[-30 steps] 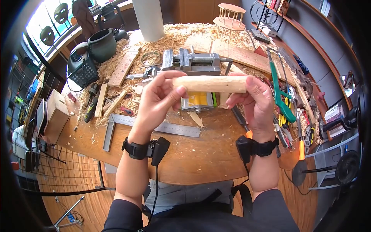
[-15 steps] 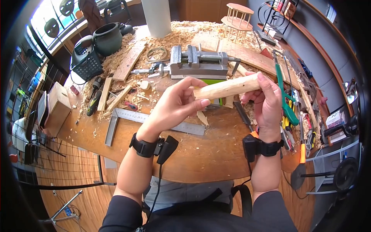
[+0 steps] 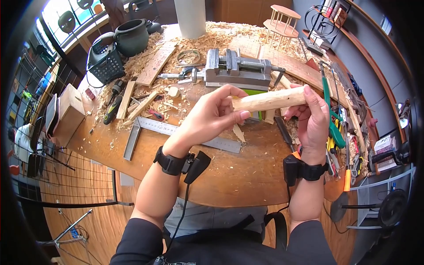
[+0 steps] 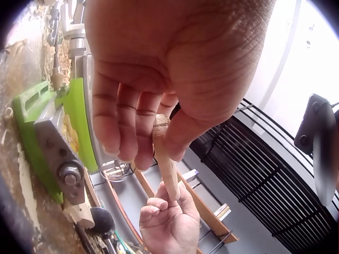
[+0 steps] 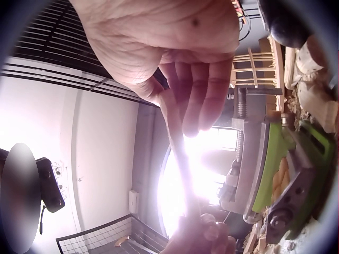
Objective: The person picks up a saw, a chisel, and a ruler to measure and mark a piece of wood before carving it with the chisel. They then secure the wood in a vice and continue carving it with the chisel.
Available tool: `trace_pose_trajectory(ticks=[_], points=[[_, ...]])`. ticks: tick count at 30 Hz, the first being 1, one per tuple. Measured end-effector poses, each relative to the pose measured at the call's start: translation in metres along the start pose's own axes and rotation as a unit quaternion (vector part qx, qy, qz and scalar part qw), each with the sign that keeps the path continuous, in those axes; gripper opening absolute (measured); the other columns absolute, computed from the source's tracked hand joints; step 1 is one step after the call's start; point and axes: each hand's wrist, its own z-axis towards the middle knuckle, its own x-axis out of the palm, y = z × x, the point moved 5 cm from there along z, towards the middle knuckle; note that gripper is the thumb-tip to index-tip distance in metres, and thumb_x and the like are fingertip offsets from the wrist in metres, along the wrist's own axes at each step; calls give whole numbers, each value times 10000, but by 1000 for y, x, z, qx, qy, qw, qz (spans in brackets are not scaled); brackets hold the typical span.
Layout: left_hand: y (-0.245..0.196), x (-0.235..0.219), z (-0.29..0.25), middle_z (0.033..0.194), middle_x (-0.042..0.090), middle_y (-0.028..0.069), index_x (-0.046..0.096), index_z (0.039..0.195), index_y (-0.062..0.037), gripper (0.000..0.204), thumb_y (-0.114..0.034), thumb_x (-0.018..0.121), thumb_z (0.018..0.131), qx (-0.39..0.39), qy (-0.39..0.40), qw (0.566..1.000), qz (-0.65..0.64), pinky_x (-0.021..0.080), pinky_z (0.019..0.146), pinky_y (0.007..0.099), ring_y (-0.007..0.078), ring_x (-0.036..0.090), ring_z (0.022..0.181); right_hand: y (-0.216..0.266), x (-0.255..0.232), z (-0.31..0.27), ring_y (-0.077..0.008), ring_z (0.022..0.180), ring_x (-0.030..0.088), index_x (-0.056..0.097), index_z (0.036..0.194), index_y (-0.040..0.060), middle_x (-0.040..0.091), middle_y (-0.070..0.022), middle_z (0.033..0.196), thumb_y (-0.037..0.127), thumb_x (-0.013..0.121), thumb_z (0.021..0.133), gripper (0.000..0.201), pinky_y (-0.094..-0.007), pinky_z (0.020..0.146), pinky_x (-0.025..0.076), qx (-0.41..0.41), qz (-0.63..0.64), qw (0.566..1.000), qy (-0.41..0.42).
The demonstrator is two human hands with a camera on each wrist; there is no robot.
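Note:
Between my two hands a pale, whittled wooden stick (image 3: 270, 100) is held up above the bench, its right end slightly higher. My left hand (image 3: 211, 115) pinches the left end between thumb and fingers. At the other end, my right hand (image 3: 312, 119) grips it with the thumb on top near the tip and fingers below. In the left wrist view the stick (image 4: 167, 168) runs away from the thumb toward the far hand. A grey metal vise (image 3: 238, 68) with green parts stands just behind the stick.
Wood shavings (image 3: 229, 31) cover the back of the bench (image 3: 247, 176). A steel try square (image 3: 163, 128) lies at front left. To the right are a green-framed saw (image 3: 333, 128) and a chisel (image 3: 285, 132). A small wooden stool-like model (image 3: 282, 24) stands at the back.
The stick has gone from level to tilted, its right end raised, and both hands have shifted rightward with it. The head view has turned a little, so the bench sits further right.

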Motion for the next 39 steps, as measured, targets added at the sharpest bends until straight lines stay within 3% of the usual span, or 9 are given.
trace_pose_trajectory(ticks=[17,28,39], points=[[-2,-4,0,841,660,9,544,1180,-12,340,-169,691,917,25,-13,1000,-7,472,599,188,28,583,697,-1,0,0,-143,537,639,624,1062,-96,674,-116,730,263,542,983,377,-251,523,542,-8,-7,1000,9],[-2,-8,1,929,676,19,563,1262,7,388,-177,663,936,16,-35,999,-34,508,638,178,43,624,804,-7,2,1,-144,546,644,613,1103,-49,661,-92,763,237,507,994,325,-245,526,540,17,-13,1000,20],[0,-13,3,911,671,15,577,1241,-1,357,-193,648,948,25,-36,999,-2,495,617,186,29,596,741,-6,5,-1,-135,543,635,610,1098,-60,670,-100,779,237,515,988,331,-242,523,537,14,-10,1000,9]])
